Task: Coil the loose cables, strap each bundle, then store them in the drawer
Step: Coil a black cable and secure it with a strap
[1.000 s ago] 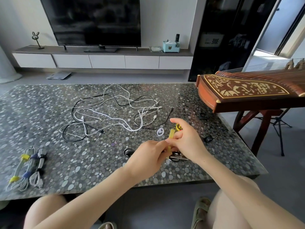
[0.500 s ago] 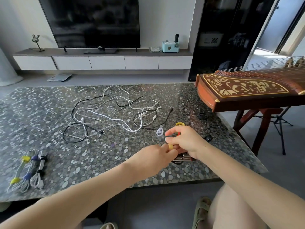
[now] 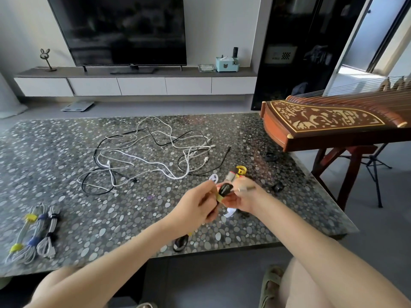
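Head view: holding up, above a grey pebble-patterned tabletop (image 3: 66,196), a small dark coiled cable bundle (image 3: 225,189) between both hands. Pinching with the left hand (image 3: 196,207), fingers curled, at a yellow strap (image 3: 220,197) wrapping the bundle's lower end. Gripping the bundle from the opposite side with the right hand (image 3: 245,200), fingers curled round it, pale connector plugs (image 3: 244,188) sticking out above the knuckles; exact finger placement blurring too much to tell.

Showing, well beyond the left hand, a loose tangle of white and black cables (image 3: 151,156) sprawling over the tabletop. Showing, far out to the left of the left hand near the table's front edge, three pale coiled bundles (image 3: 35,234) lying side by side, bound with yellow, blue and black straps. Showing, just beyond the right hand, a yellow strap ring (image 3: 241,170) and a white strap loop (image 3: 213,177), with two small black rings (image 3: 278,187) further to its right. Showing, under the left forearm, a small black loop (image 3: 180,242) lying at the table edge. Showing, off to the right of the right hand, a carved reddish-brown wooden zither (image 3: 322,121) standing on its frame.
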The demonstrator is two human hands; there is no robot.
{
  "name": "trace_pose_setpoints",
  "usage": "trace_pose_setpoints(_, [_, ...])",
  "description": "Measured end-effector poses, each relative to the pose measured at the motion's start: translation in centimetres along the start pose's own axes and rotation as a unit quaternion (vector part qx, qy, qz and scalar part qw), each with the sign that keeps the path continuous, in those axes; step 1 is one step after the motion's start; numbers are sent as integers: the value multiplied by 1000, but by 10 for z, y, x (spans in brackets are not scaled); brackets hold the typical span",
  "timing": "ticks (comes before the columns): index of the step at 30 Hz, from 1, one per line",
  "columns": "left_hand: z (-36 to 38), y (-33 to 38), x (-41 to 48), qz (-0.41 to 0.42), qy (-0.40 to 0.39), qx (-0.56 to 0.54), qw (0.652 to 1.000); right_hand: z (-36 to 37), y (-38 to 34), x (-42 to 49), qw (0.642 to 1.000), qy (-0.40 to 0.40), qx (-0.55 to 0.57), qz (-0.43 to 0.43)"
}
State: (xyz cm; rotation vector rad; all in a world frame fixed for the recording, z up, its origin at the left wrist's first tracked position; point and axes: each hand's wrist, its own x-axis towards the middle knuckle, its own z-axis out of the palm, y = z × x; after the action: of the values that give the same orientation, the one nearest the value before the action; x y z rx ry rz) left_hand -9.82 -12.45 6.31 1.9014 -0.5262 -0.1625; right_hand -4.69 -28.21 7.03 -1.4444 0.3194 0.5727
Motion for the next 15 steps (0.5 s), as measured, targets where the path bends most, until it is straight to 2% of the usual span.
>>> trace_pose_setpoints(2, [-1, 0, -3, -49, 10, -117, 992, -2, 11, -2, 998, -31, 48, 24])
trace_pose_setpoints(5, [-3, 2, -6, -85, 7, -262, 961, -9, 23, -10, 991, -89, 94, 26])
trace_pose_setpoints(9, [-17, 4, -9, -97, 8, -392, 915, -13, 34, -27, 982, -144, 112, -47])
trace_pose_setpoints(12, [-21, 6, -12, -97, -6, -417, 904, -8, 33, -41, 983, -114, 19, -141])
trace_pose_setpoints(15, [-22, 10, -13, -89, -15, -387, 918, -5, 28, -45, 964, 1, -164, -209])
